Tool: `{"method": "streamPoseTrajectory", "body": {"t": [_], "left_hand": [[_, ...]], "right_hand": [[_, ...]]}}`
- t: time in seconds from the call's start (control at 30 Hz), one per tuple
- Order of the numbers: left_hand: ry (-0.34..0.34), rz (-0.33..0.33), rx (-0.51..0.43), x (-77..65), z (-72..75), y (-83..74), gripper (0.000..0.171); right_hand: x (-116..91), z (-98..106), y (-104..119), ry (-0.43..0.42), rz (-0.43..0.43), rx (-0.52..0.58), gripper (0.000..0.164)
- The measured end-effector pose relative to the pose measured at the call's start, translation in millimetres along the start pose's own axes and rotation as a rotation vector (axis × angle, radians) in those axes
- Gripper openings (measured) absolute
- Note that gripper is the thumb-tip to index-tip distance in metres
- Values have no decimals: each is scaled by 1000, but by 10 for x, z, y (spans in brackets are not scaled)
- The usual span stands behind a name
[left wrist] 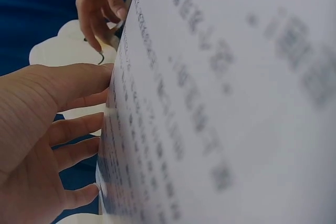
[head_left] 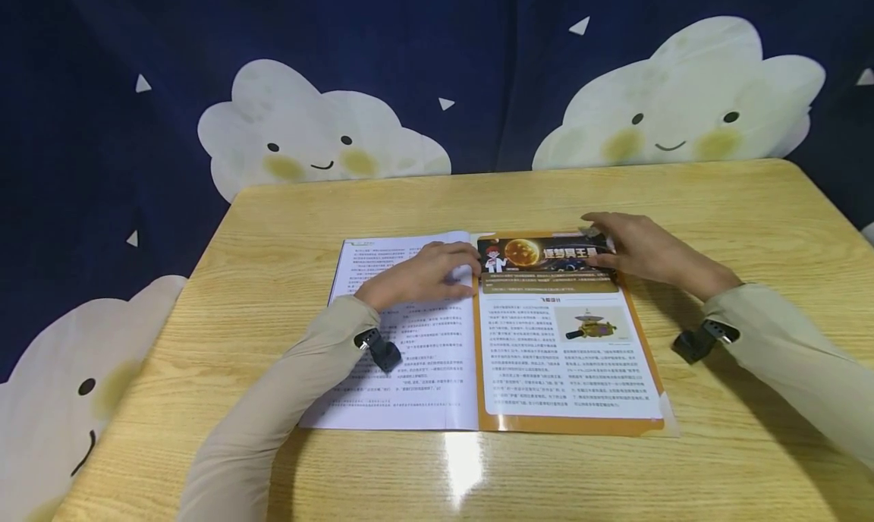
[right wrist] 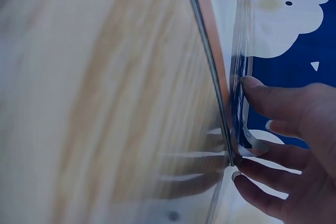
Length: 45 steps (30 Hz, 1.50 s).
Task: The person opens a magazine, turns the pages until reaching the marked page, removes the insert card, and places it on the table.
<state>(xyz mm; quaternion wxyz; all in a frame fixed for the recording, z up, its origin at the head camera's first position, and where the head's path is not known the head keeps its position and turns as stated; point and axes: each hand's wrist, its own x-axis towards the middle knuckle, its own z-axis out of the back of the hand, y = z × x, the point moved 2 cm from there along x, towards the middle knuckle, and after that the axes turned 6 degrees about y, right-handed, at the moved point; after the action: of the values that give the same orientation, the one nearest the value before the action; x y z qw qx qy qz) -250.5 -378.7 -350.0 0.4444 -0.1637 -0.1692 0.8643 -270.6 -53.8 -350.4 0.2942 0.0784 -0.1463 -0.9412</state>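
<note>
Table (head_left: 546,476) runs under L hand (head_left: 430,272) & R hand (head_left: 638,245). Magazine (head_left: 492,347) lies open below both, fold right by L fingertips. L hand: loose, fingers spread, resting nr fold, gripping nothing. R hand: half-curled w/ a gap, thumb on R page (head_left: 573,370), fingers round its far corner (right wrist: 254,144); looks a light hold. Corner curls up there. Risks: too hard a pull could crease/tear it; weak L press, magazine may slide; R fingers might catch 2 sheets.
</note>
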Motion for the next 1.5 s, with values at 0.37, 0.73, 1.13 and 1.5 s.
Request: {"method": "streamPoseTrajectory", "body": {"t": [0.37,0.73,1.13,1.5], "left_hand": [[6,7,21,32,4,7,31],[12,97,27,132,75,-25,40],[10,197,-40,311,91,53,72],[-6,170,-97,412,86,96,89]], "right_hand": [[-51,23,27,-134,47,-16,65],[-101,50,60,-256,108,-17,59],[-187,64,177,-347,131,39,70],[-254,68,183,-376,117,156,68]]}}
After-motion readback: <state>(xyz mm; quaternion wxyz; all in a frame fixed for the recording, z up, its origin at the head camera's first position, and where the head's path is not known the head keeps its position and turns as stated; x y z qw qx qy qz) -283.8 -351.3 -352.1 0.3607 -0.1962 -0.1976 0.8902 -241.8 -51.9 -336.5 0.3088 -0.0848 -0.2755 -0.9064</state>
